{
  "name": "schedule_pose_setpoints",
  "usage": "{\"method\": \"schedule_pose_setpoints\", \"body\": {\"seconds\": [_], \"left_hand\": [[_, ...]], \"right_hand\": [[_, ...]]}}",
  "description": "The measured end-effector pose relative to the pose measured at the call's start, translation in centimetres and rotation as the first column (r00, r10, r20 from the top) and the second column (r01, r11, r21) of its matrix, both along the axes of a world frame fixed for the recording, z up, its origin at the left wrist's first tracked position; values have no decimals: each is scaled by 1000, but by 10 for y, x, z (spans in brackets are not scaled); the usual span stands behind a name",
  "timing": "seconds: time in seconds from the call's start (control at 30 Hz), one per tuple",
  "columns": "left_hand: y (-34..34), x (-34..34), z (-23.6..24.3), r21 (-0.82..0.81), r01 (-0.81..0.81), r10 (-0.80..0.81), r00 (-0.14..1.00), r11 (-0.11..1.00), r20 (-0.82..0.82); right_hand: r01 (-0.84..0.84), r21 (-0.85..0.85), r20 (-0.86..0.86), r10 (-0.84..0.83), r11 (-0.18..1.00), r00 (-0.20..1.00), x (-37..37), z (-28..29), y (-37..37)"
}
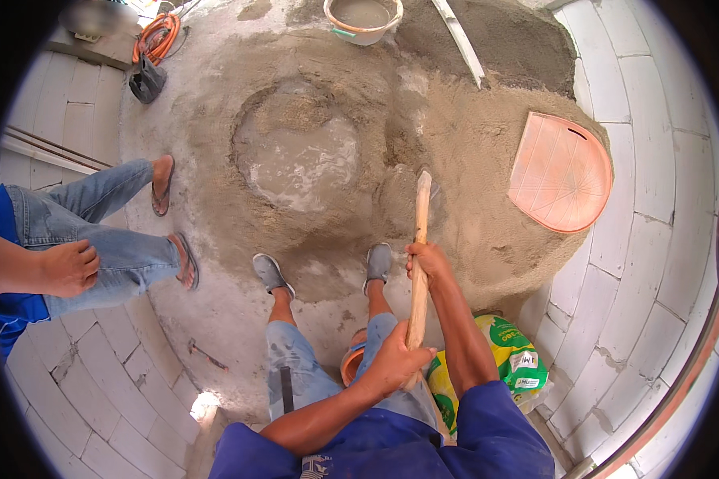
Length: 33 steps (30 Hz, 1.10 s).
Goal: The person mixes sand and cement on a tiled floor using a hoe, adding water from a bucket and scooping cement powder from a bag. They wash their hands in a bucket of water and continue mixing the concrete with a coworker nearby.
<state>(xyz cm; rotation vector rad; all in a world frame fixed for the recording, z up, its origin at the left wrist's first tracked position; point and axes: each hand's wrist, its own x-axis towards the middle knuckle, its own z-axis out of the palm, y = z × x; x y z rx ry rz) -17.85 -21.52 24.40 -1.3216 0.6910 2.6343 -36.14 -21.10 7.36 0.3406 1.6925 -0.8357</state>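
Both my hands grip the pale wooden handle of a hoe (420, 299), held upright in front of my body. My left hand (397, 357) is closed round its lower part, near my lap. Farther along, my right hand (429, 262) wraps the handle with the arm stretched forward. The hoe's head, coated in grey-brown mix, rests in the sand (467, 207), so its blade is hard to make out. Left of it, a ring of sandy mix surrounds a pool of grey water (299, 164). My shoes stand at the near edge of the heap.
Another person (72, 259) stands at the left in jeans and sandals. An orange-pink plastic dustpan-like tray (563, 172) lies on the sand at right, by the block wall (631, 184). A bucket (363, 32) stands at the back. A green-yellow bag (511, 351) sits beside my right leg.
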Motion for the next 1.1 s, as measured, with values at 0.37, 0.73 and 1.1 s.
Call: {"method": "schedule_pose_setpoints", "body": {"seconds": [0.37,0.73,1.1], "left_hand": [[-55,98,-83,-280,35,-56,996,959,-69],[-79,93,-169,-639,393,-291,919,661,265],[-6,-88,-202,-245,-151,99,972,958,-213]], "right_hand": [[-45,-284,-278,-37,958,960,69,-14,-113],[144,-371,-88,-189,917,978,52,-24,-154],[-127,-79,-397,85,989,914,-114,-63,-115]]}}
